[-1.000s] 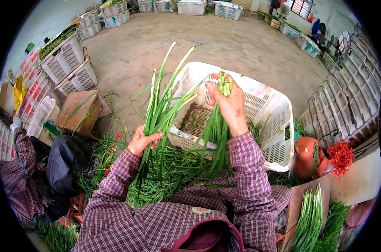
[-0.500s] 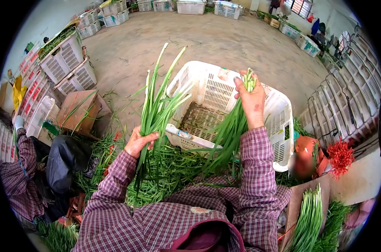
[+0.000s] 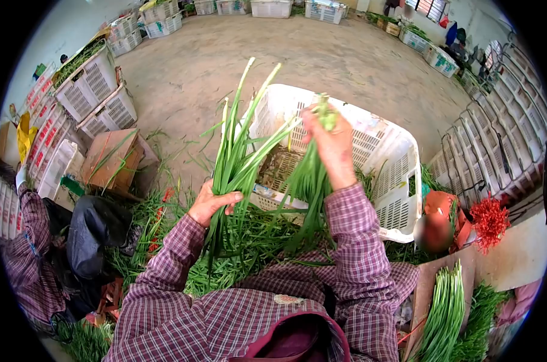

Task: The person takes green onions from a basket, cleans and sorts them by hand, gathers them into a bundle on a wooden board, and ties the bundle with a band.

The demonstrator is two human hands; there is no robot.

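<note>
Gripping long green stalks [image 3: 234, 151] in your left hand [image 3: 214, 203], you held a tighter bunch [image 3: 310, 180] in your right hand [image 3: 336, 145] before the white crate [image 3: 397, 202].

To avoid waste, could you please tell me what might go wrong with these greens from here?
The stalks in the left hand splay unevenly, so some could slip out. Any dropped might be lost among the loose greens below. The bunch in the right hand overlaps the near rim of the crate in this view; its leaves might snag.
</note>
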